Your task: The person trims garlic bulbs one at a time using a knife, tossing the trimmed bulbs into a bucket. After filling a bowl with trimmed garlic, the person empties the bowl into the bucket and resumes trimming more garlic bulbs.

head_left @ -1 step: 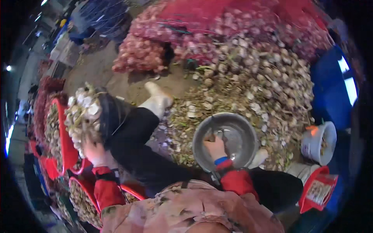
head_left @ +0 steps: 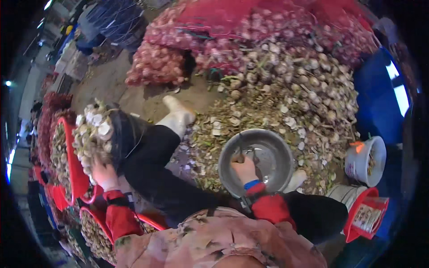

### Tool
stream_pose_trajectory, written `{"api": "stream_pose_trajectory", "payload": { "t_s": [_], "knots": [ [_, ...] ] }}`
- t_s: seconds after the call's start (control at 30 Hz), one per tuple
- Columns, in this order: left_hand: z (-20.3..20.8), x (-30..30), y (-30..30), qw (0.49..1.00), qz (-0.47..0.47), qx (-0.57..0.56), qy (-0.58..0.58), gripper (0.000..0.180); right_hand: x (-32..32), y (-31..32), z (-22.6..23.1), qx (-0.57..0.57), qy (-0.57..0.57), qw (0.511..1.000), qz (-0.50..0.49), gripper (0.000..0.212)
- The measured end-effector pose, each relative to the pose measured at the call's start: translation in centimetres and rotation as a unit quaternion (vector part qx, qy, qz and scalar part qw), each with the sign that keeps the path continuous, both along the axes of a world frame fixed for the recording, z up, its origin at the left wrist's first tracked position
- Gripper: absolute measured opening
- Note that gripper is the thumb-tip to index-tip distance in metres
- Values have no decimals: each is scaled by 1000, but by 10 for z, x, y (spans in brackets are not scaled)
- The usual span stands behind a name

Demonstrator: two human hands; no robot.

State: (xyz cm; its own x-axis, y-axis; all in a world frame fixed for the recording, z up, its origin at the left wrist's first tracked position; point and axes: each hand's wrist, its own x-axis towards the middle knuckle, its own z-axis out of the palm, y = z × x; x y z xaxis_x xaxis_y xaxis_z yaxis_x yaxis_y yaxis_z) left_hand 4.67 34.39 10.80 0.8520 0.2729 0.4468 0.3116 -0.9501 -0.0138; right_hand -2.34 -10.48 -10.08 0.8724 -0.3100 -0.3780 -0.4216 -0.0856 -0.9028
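My left hand (head_left: 105,173) reaches into whitish garlic bulbs (head_left: 94,127) heaped at the mouth of a dark bucket (head_left: 127,134), which lies tilted against my left leg. Its fingertips are blurred among the bulbs, so their grip does not show. Over a grey metal basin (head_left: 280,179) between my legs, my right hand (head_left: 244,170) is closed around a dark scissor-like tool (head_left: 241,145). Two thin dark arms of the tool stick out beyond the fingers. The visible part of the basin floor looks wet and shiny.
A big pile of garlic bulbs (head_left: 313,85) and peelings spreads ahead. Behind it lie red net sacks (head_left: 156,64). Red baskets (head_left: 79,165) of garlic stand at my left. At right are a white bucket (head_left: 373,161), a red basket (head_left: 363,214) and a blue bin (head_left: 380,98).
The whole view has shifted slightly, with the scene now a little further left. Both hands keep nearly the same places, the left at the bulbs and the right over the basin.
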Motion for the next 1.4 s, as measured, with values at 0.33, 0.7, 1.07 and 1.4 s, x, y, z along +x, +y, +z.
{"api": "stream_pose_trajectory", "payload": {
  "t_s": [0.33, 0.7, 1.07, 1.4],
  "knots": [
    [-18, 2, -1, 972, 93, 186, 106, 69, -5, -22, -21, 142, 21, 988, -65, 21],
    [-60, 97, -274, 897, -312, -284, 131, 45, -3, -46, -17, 192, 43, 971, -134, 23],
    [-268, 296, -480, 882, -245, -120, 384, 59, 23, -55, -7, 308, 69, 939, -136, 19],
    [-213, 167, -393, 518, -228, -746, 350, 50, 31, -53, 0, 217, -31, 954, -205, 28]
  ]
}}
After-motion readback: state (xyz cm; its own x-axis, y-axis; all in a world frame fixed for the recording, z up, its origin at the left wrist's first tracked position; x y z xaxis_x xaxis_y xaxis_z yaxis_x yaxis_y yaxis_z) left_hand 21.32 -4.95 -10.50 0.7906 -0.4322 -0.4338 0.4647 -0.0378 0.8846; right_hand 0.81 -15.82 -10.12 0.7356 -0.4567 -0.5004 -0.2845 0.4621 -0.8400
